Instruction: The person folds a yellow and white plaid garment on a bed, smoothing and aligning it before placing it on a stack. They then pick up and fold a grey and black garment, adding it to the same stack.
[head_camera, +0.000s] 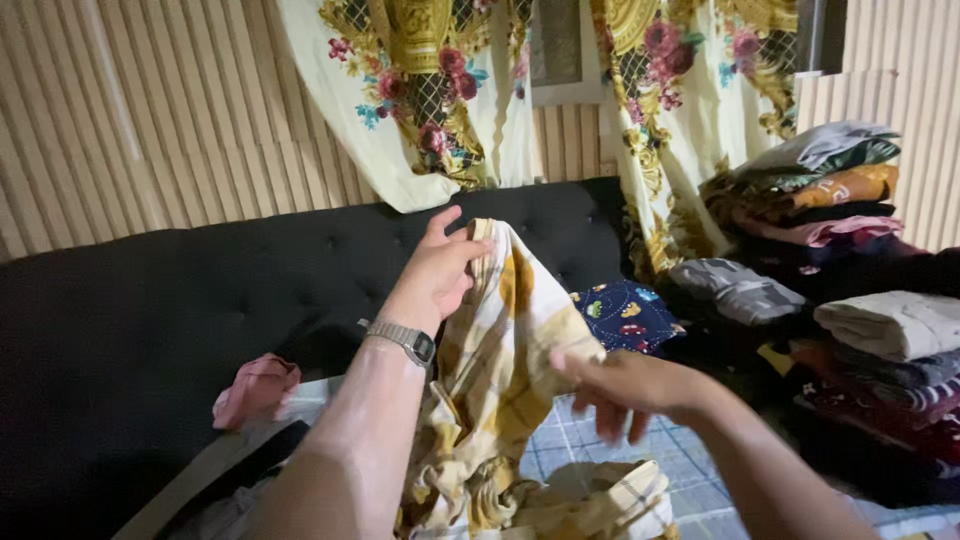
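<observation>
A yellow-and-white checked cloth (500, 370) hangs in front of me, bunched at the bottom over the bed. My left hand (440, 265), with a metal wristwatch (405, 340) on its wrist, pinches the cloth's top edge and holds it up. Lower and to the right, my right hand (620, 385) grips the cloth's side edge, fingers curled and blurred.
A black tufted headboard (150, 300) runs behind. A pink garment (255, 388) lies at the left. Folded clothes are stacked at the right (830, 180), with a grey folded piece (735, 288) and a dark blue patterned cloth (625, 315). Floral curtains (430, 90) hang on the slatted wall.
</observation>
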